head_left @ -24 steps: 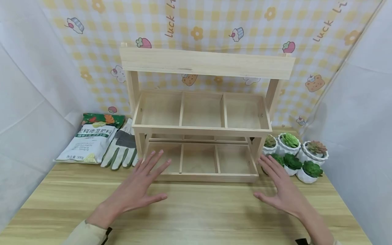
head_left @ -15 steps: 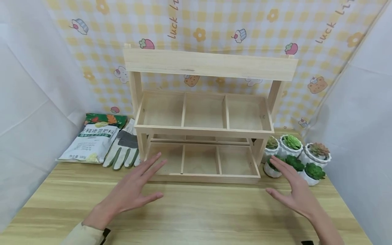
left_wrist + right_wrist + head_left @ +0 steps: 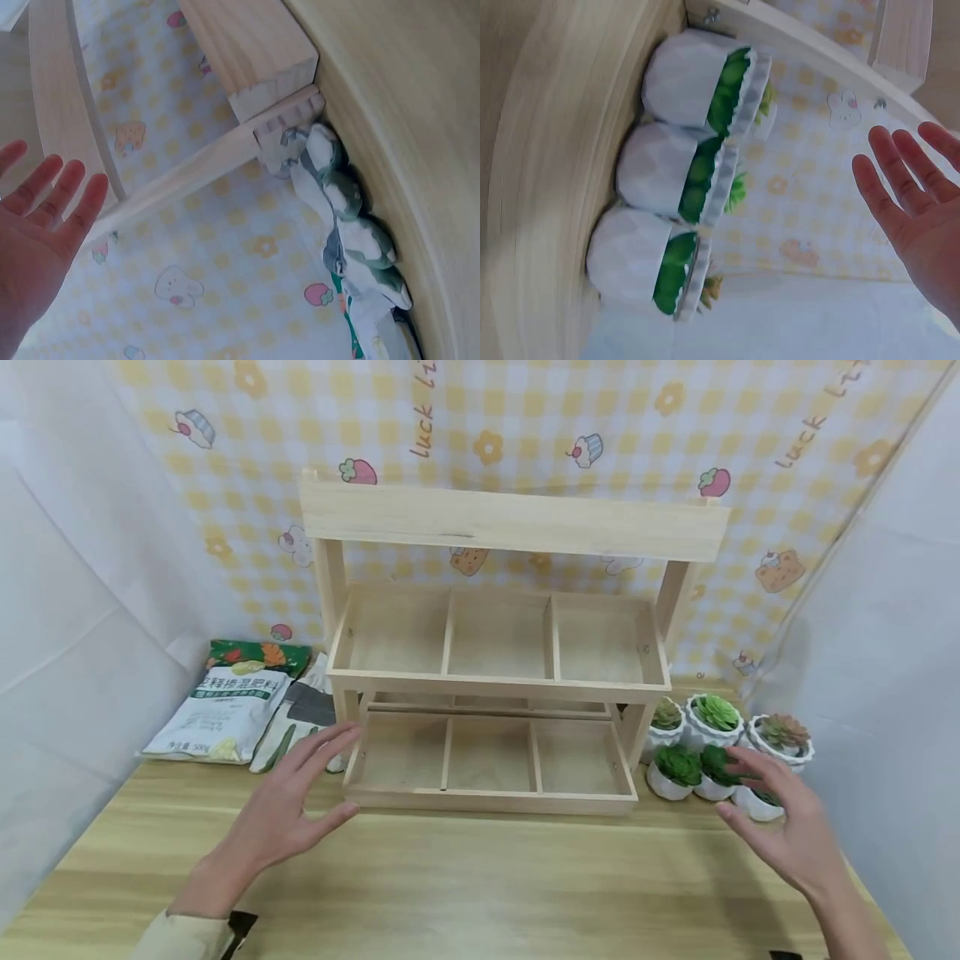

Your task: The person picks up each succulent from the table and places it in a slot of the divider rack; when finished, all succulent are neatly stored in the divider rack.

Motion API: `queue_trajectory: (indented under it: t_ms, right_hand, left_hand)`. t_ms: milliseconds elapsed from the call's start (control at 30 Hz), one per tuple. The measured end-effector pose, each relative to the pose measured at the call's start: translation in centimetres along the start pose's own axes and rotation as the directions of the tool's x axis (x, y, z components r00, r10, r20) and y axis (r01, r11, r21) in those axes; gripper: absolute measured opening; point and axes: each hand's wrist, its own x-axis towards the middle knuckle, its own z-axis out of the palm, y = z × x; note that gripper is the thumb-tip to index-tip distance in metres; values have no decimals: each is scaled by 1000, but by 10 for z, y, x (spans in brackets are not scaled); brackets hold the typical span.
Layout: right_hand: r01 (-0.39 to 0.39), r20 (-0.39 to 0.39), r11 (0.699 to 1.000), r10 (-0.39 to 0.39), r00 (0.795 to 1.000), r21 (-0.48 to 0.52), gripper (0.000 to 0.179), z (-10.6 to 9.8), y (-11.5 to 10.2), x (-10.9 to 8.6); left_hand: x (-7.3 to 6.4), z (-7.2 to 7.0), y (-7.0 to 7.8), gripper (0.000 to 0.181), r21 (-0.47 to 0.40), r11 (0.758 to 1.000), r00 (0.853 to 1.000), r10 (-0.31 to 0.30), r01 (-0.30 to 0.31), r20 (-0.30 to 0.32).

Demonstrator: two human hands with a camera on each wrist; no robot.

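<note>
My left hand (image 3: pixel 281 814) hovers above the table with fingers spread, in front of a pair of white, grey and green work gloves (image 3: pixel 309 703) that it partly overlaps. In the left wrist view the palm shows bare. My right hand (image 3: pixel 787 831) is held over the table's right side, fingers extended, overlapping the front small potted succulents (image 3: pixel 678 766) in the head view; the right wrist view shows it apart from their white pots (image 3: pixel 656 169). Between the hands stands a two-tier wooden plant rack (image 3: pixel 495 687), each tier split into three bare compartments.
A white and green fertilizer bag (image 3: pixel 225 710) lies at the back left beside the gloves. Behind the rack hangs a yellow checked cloth (image 3: pixel 517 410), with white drapes (image 3: pixel 900 635) at both sides. The wood-grain table (image 3: pixel 480 885) runs up to them.
Both hands have moved apart: the left hand leftward from the rack's lower tier to before the gloves, the right hand rightward over the succulents. The rack and other things stay put.
</note>
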Motion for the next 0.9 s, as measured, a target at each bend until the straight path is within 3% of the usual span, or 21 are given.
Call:
queue_trajectory:
  t_ms: [167, 333, 433, 600, 733, 900]
  right_hand:
    - [-38, -83, 999, 38, 996, 5, 64, -11, 6, -9]
    - [-81, -168, 997, 83, 982, 16, 54, -22, 16, -15]
    - [-140, -205, 990, 138, 969, 5, 50, -29, 21, -17]
    - [-270, -259, 961, 244, 934, -67, 51, -41, 24, -21]
    - [-324, -285, 937, 278, 917, -130, 49, -46, 30, -21]
    - [-376, -312, 917, 322, 894, -131, 48, -46, 41, -16]
  left_hand:
    - [1, -9, -11, 64, -70, 997, 988, 22, -33, -153]
    - [11, -17, -16, 59, -198, 976, 947, 26, -94, -321]
    - [21, -22, -10, 54, -252, 962, 919, -1, -107, -395]
    - [35, -24, 1, 46, -331, 940, 893, -81, -79, -442]
    - [35, -17, -13, 45, -372, 927, 880, -144, -40, -453]
    - [31, -12, -32, 45, -405, 914, 863, -209, 6, -459]
